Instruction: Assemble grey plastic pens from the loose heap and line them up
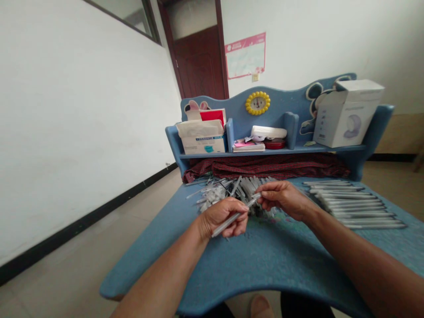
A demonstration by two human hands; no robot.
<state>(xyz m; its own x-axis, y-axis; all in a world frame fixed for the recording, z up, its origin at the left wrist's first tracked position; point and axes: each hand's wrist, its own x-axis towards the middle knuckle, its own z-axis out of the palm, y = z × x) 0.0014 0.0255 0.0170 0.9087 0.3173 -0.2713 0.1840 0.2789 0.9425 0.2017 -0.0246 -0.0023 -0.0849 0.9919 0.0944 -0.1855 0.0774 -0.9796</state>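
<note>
My left hand is closed around the lower end of a thin grey pen that slants up to the right. My right hand pinches the pen's upper end with its fingertips. Both hands hover over the blue desk, just in front of a loose heap of pen parts. To the right, a neat row of several finished grey pens lies flat on the desk.
A red checked cloth lies under the desk's blue shelf. The shelf holds a tissue box, small books, a white box and a yellow clock. A white wall is on the left, a brown door behind.
</note>
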